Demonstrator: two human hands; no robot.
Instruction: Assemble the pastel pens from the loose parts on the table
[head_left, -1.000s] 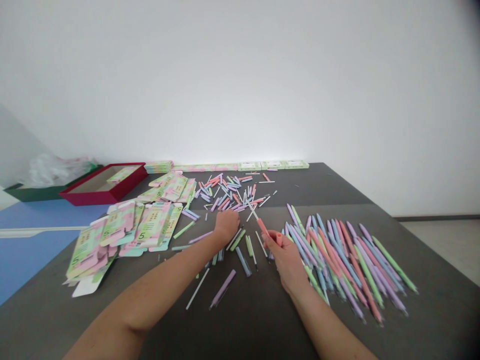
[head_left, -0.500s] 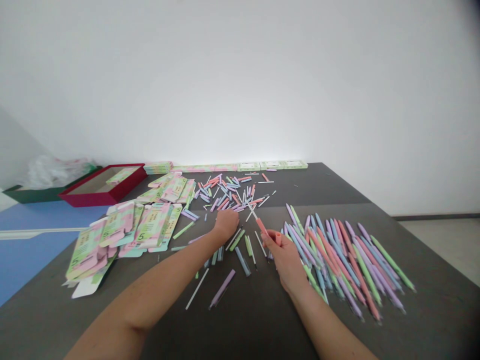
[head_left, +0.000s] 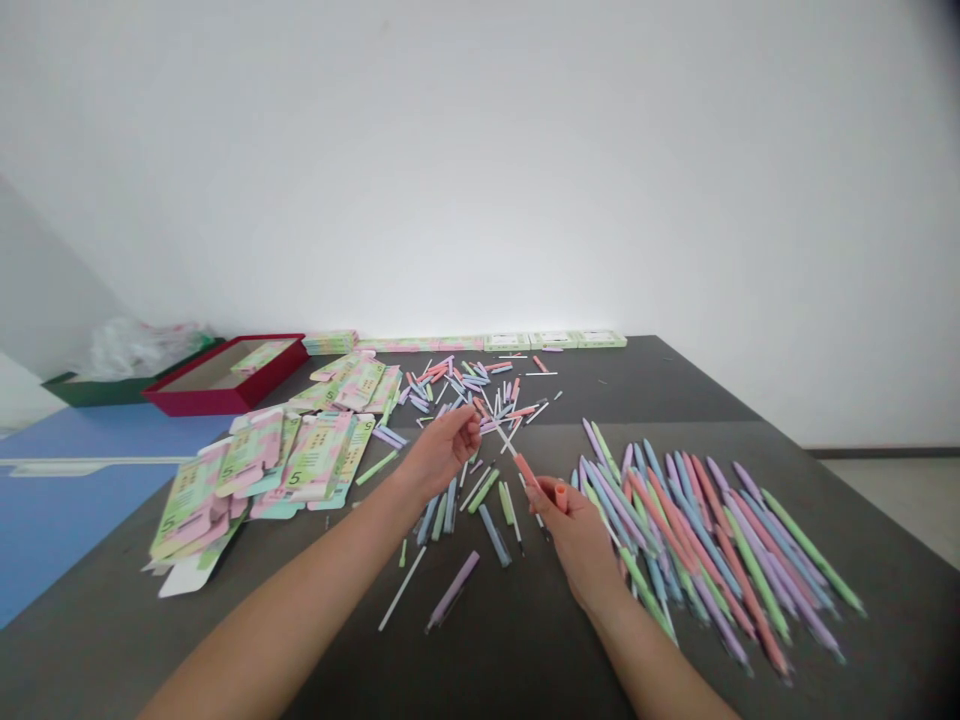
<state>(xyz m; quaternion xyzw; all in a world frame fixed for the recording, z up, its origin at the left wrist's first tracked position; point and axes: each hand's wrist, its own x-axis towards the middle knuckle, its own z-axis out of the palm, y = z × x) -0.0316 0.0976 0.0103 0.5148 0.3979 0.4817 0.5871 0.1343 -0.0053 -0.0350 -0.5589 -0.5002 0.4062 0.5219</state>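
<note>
My right hand (head_left: pixel 577 540) is closed round a coral pen barrel (head_left: pixel 525 468), from whose upper end a white refill (head_left: pixel 504 437) sticks out. A short coral pen part (head_left: pixel 561 495) is held in the same hand. Left of the refill's tip, my left hand (head_left: pixel 446 450) is raised with its fingers curled together; what they hold, if anything, is too small to make out. Below the hands lie a purple pen barrel (head_left: pixel 453 590), a green barrel (head_left: pixel 484 491) and a loose white refill (head_left: pixel 403 588). Behind is a pile of short coloured pen parts (head_left: pixel 442 375).
Assembled pastel pens (head_left: pixel 697 540) lie in a wide heap at the right. Printed cardboard packs (head_left: pixel 322 455) overlap on the left. Farther back are a red box (head_left: pixel 202 400), a green box lid (head_left: pixel 90 392) with clear plastic, and a row of packs (head_left: pixel 510 342) along the wall.
My left hand has come up from the table parts and turned, its fingertips now nearer the refill. My right hand still holds the coral barrel. The whole view has shifted slightly.
</note>
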